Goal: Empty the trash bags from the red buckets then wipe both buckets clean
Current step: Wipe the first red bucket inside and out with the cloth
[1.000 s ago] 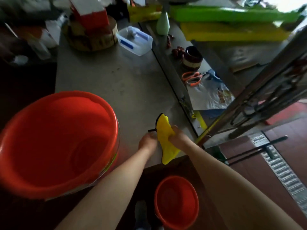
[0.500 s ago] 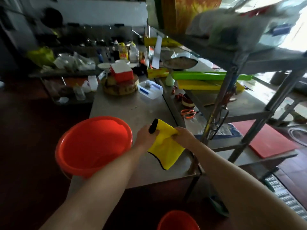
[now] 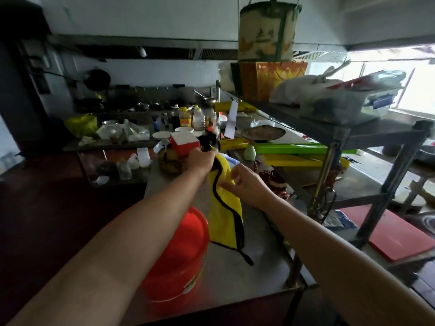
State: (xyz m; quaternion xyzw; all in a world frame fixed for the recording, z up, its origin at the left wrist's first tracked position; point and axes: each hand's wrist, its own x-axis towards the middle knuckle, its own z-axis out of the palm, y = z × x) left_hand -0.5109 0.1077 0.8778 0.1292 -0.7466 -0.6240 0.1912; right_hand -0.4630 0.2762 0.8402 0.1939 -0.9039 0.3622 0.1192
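The left hand (image 3: 202,158) grips the top of the yellow cloth (image 3: 226,220); the right hand (image 3: 246,184) pinches its edge. The cloth hangs just right of the red bucket (image 3: 181,250) on the surface (image 3: 235,278). It is best folded into a flat pad before wiping. The left forearm hides the bucket's opening, and only 1 bucket shows.

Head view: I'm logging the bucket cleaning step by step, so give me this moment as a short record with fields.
left-hand grip: curled round the top of the yellow cloth, holding it up
right-hand grip: pinches the cloth's side edge
cloth: hangs free, lower corner over the steel table
red bucket: upright on the table, left of the cloth, partly behind the left forearm
second bucket: not in view
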